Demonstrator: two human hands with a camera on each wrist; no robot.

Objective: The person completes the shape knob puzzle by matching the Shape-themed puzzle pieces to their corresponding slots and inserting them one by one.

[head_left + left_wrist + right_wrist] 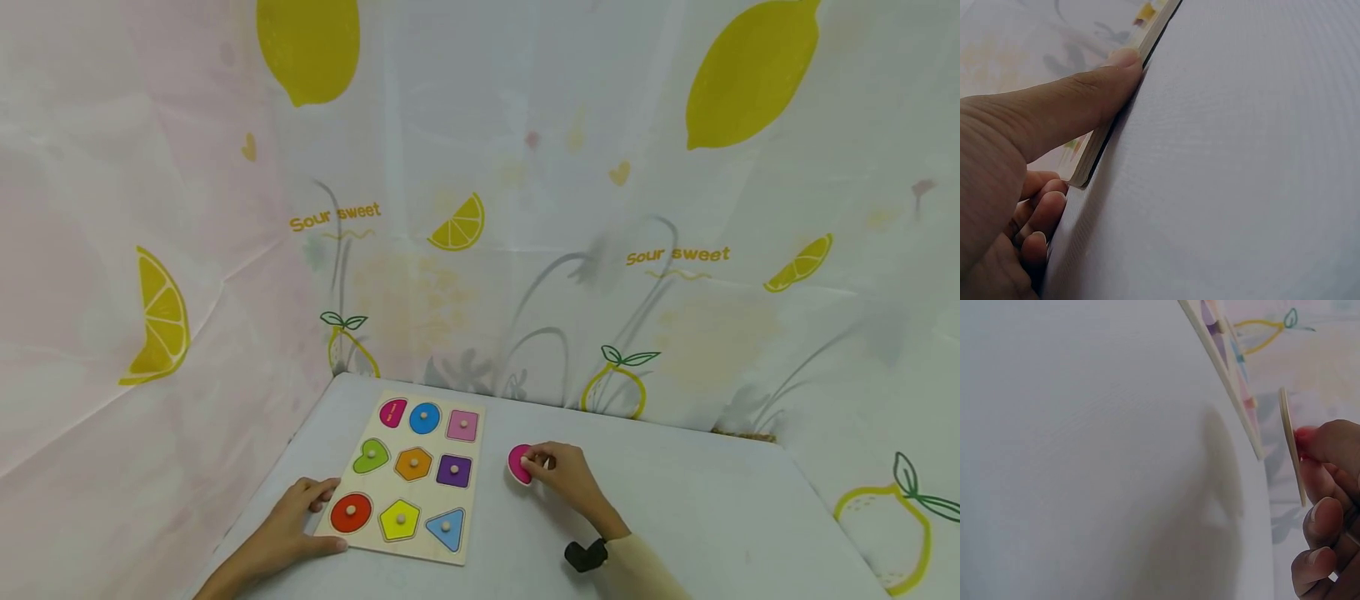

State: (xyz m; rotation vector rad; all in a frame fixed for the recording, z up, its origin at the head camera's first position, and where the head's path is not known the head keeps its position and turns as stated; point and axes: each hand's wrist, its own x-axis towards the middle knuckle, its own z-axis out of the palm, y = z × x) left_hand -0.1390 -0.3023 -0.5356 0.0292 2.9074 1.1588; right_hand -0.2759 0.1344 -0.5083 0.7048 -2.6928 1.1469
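A wooden shape puzzle board (pixel 375 538) lies flat on the table. At its near left corner my left hand (pixel 288 521) holds it, thumb against the near edge and fingers at the left side. The left wrist view shows that thumb (pixel 1085 94) on the board's edge (pixel 1094 153). To the right of the board, my right hand (pixel 573 483) pinches the knob of a pink puzzle piece (pixel 516 465). Seen edge-on in the right wrist view, the piece (pixel 1291 447) is lifted off the table. On the board, a pink half-round recess (pixel 392 413) shows lettering and no knob.
Knobbed pieces sit in the board, among them a blue circle (pixel 424 417), an orange hexagon (pixel 412 464), a red circle (pixel 351 512) and a blue triangle (pixel 447 530). The white table (pixel 697 508) extends rightward. Lemon-printed cloth (pixel 525 317) hangs behind and at the sides.
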